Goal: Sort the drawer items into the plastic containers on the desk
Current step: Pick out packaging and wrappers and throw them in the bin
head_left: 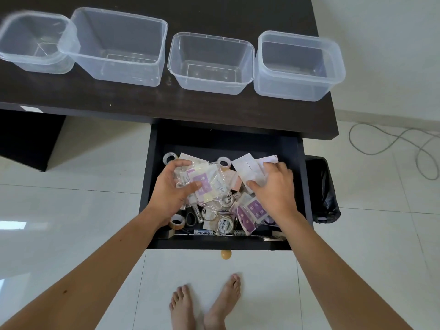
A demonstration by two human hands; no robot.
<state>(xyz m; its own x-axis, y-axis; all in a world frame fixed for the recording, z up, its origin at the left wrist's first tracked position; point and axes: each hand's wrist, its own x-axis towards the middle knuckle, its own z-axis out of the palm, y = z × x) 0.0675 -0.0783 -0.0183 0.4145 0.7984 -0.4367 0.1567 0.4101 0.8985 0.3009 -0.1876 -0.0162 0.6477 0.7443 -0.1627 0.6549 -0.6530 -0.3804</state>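
Bare feet [204,303] stand on white floor tiles [71,210], nearest of all. Beyond them the open drawer [307,186] juts from under the dark bench [214,108], heaped with packets, tape rolls [176,220] and batteries [202,232]. The left hand [170,191] has its grip curled round a clear bag of packets [204,184] at the left of the heap; the right hand [273,184] pinches white paper [247,169] at the right. Four clear tubs [210,64] stand empty in a row on the bench, far side. A black bag [321,189] sits right of the drawer.
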